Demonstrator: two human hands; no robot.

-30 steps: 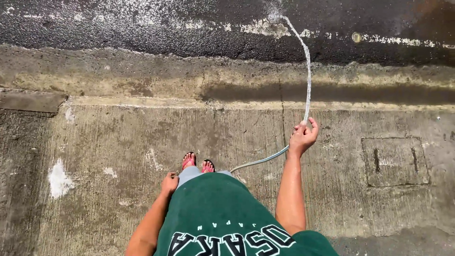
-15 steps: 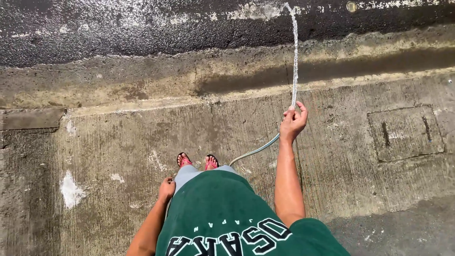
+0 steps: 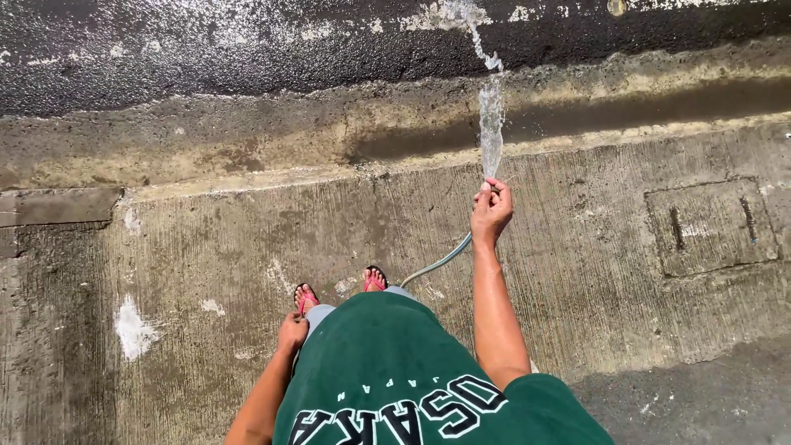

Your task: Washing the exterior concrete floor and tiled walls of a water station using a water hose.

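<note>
Scene: We look down on a person in a green shirt [image 3: 412, 387] and red sandals [image 3: 375, 280], standing on a sunlit concrete pavement [image 3: 247, 247] beside a dark asphalt road [image 3: 206, 49].
Right hand: The right hand [image 3: 491, 213] is held out ahead, its grip closed round the end of a pale hose [image 3: 441, 262], with what may be a thumb pressed over the nozzle; the view is too small for us to be sure.
Hose: It trails from that fist back past the feet and out of sight behind the shirt.
Water: A thin jet of water [image 3: 491, 124] rises from the fist, crosses the gutter [image 3: 577, 115] and lands on the road.
Left hand: The left hand [image 3: 292, 333] hangs by the thigh, loosely curled, holding nothing we can see.
Progress: The road shows dark and glistening across the frame, the gutter stained and damp; we judge the pavement underfoot mostly dry, so the rinsing looks well advanced on the asphalt and barely begun nearer the feet.
Nearby: A square cover [image 3: 710, 227] sits set into the concrete at right.
</note>
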